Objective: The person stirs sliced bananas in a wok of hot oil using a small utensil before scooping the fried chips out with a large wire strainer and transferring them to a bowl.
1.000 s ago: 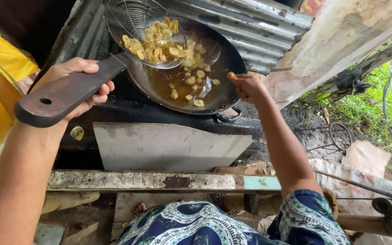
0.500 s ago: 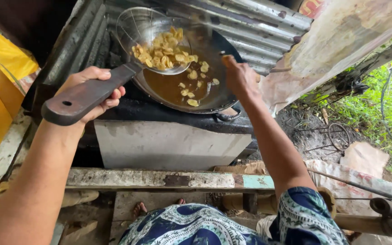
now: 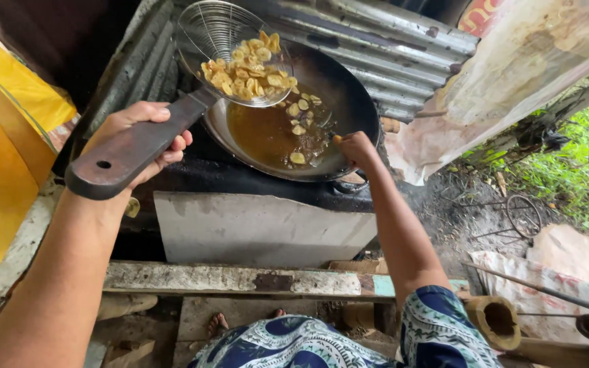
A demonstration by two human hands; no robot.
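Over the dark wok (image 3: 349,102), your left hand (image 3: 141,140) holds one wire skimmer (image 3: 230,51) by its long, flat wooden handle (image 3: 134,146). Your fingers are curled fully round the handle, thumb on top, so the grip is closed tight. The skimmer's round mesh bowl hangs above the far left rim of the wok, tilted a little, and carries a heap of pale yellow fried chips (image 3: 247,71); they overlap too much to count exactly, but there are well over a dozen.

Your right hand (image 3: 356,146) sits at the near right rim of the wok, fingers bunched together. Whether they pinch anything cannot be told from this angle.

Inside the one wok lies a pool of brown oil (image 3: 260,129), with roughly eight to ten loose chips (image 3: 299,129) floating along its right side, just below the skimmer's edge.

The wok rests on a blackened stove top, with one pale grey slab (image 3: 253,228) standing against its front. Behind it rises corrugated metal sheeting (image 3: 390,48). One yellow sheet (image 3: 8,136) hangs at your left. One bare foot (image 3: 218,322) shows below the wooden plank (image 3: 226,279), beside your blue patterned cloth (image 3: 294,344).
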